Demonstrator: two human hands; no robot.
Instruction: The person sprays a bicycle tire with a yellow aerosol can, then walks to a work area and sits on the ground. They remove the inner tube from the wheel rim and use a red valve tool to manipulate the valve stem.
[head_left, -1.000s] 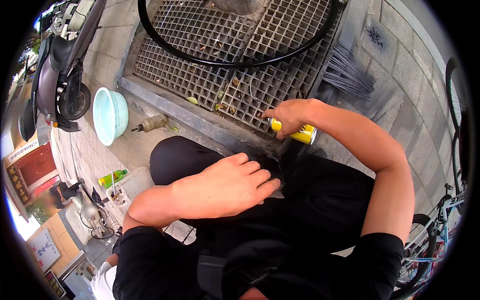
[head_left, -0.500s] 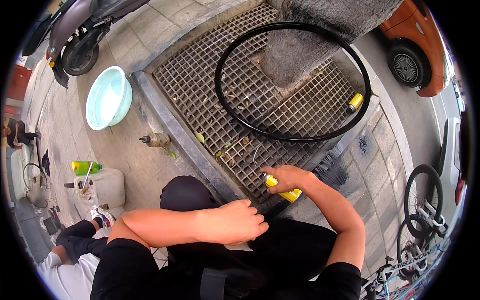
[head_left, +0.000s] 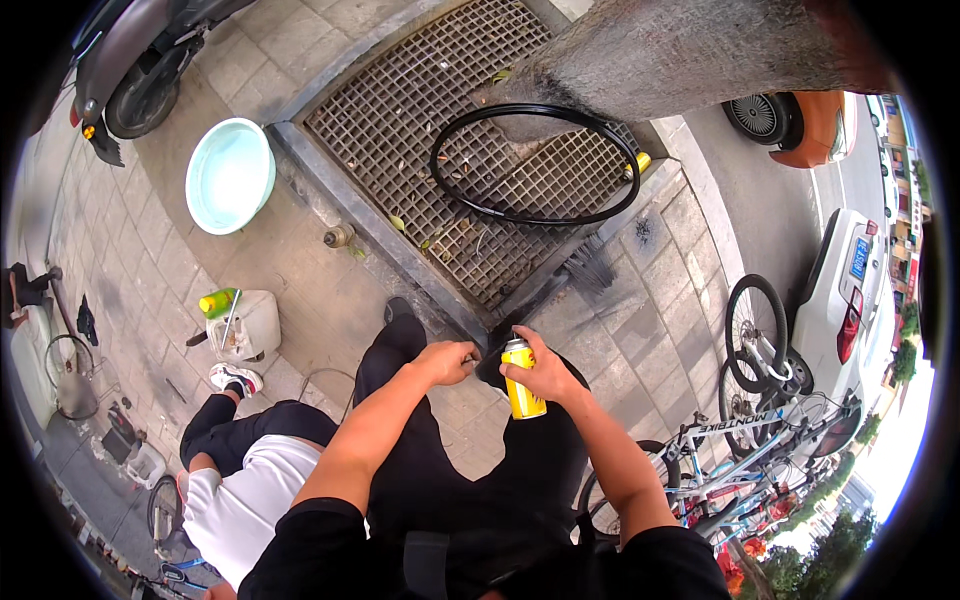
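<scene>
In my right hand [head_left: 545,375] is an upright yellow spray can [head_left: 522,392], its fingers wrapped round it and the forefinger at the top. Close beside it, my left hand [head_left: 445,363] is closed, thumb and fingers pinched together. Whatever that pinch holds is too small to make out. Both hands are above my dark-trousered legs. Ahead of them, a thin black bicycle-wheel hoop [head_left: 545,221] lies on the metal grate [head_left: 385,110] against the tree trunk [head_left: 660,60]. A second yellow can [head_left: 640,163] lies at the hoop's right side.
A stone kerb [head_left: 350,205] borders the grate. To the left are a pale blue basin [head_left: 228,180], a small dark-topped container [head_left: 339,236] and a whitish jug [head_left: 258,328] with a green-yellow bottle [head_left: 217,303]. A person in white [head_left: 245,500] is at lower left; bicycles [head_left: 700,440] stand right.
The spray can has come up from low near the grate, tilted, to upright before me. My left hand has moved left and forward, away from my lap. My view is higher and farther back.
</scene>
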